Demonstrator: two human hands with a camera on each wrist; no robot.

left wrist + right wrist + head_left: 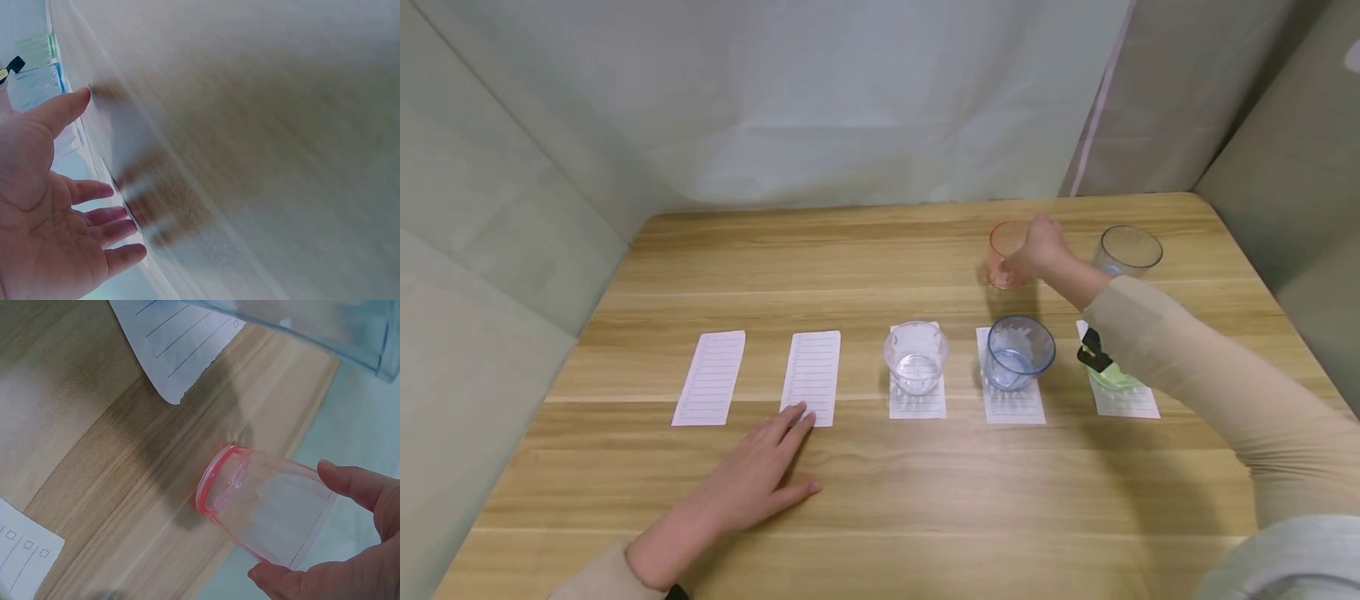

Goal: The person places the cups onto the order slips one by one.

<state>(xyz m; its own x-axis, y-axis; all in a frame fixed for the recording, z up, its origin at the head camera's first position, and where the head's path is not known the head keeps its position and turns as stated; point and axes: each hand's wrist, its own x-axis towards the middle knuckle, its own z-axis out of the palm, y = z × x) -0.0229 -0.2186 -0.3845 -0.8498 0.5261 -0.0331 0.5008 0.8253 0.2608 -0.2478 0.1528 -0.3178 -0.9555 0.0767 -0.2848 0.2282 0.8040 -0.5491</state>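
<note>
My right hand (pixel 1043 248) grips a clear pink-red cup (pixel 1000 271) near the back of the table. In the right wrist view, thumb and fingers sit on opposite sides of that cup by its rim, and its thick red base is at or close to the wood. My left hand (pixel 756 475) lies with fingers spread at the lower edge of a lined paper slip (pixel 812 371), holding nothing. A clear cup (pixel 916 358) and a blue cup (pixel 1019 354) each stand on a slip. Under my right forearm, a green cup (pixel 1116 380) is partly hidden on another slip.
A dark-rimmed clear cup (pixel 1129 248) stands at the back right, partly behind my right wrist. Another lined slip (pixel 709 379) lies at the far left of the wooden table (pixel 865 508). Grey-white curtains (pixel 850 100) surround the back and sides.
</note>
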